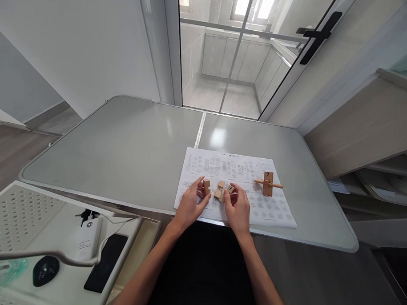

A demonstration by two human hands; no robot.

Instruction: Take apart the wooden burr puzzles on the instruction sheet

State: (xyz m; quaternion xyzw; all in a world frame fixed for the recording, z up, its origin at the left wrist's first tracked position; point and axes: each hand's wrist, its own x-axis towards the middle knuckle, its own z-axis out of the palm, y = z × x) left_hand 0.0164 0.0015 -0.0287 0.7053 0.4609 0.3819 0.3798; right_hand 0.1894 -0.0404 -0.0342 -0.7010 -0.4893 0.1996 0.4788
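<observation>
My left hand (191, 200) is closed on a small notched wooden block (206, 186), held upright between thumb and fingers. My right hand (236, 208) grips another wooden puzzle piece (229, 189) that bears a dark printed mark on its end. Between the two hands lies a third notched wooden block (219, 189), close beside the right hand's piece; whether they touch I cannot tell. All of this is over a printed instruction sheet (229, 164) with rows of small diagrams. Farther right on the sheet sits a wooden assembly (268, 184) marked 3, with a rod crossing it.
The grey folding table (123, 149) has a seam near its middle. At lower left, a white cart (64, 210) carries a power bank (89, 237), a phone (106, 262), a black mouse (46, 270) and cables. Behind the table stands a glass door (223, 59); shelving (365, 118) is at right.
</observation>
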